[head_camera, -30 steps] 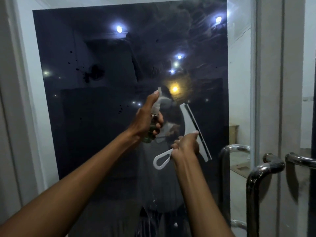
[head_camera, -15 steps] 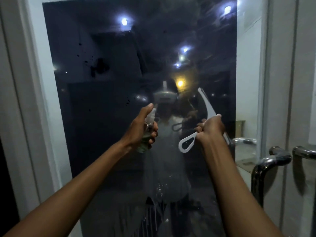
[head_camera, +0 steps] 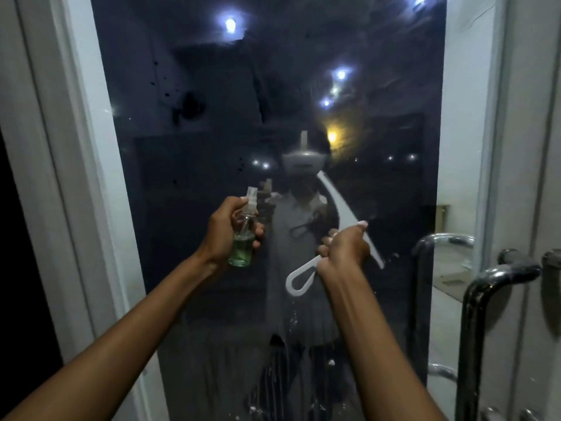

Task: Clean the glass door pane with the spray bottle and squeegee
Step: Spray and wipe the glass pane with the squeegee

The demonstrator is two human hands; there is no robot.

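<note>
The dark glass door pane fills the middle of the view, with reflected lights, dark specks at upper left and wet streaks running down its lower part. My left hand grips a small clear spray bottle with green liquid, held upright just in front of the glass, nozzle at the top. My right hand grips the white squeegee by its looped handle. Its long blade slants up to the left against the pane, my index finger stretched along it.
A white door frame borders the pane on the left. At the right stands a curved metal door handle, with a second handle behind the glass. A light wall lies beyond the pane's right edge.
Both hands have dropped lower on the pane. The squeegee has swung left toward the middle. My thumb has come off the top of the spray bottle.
</note>
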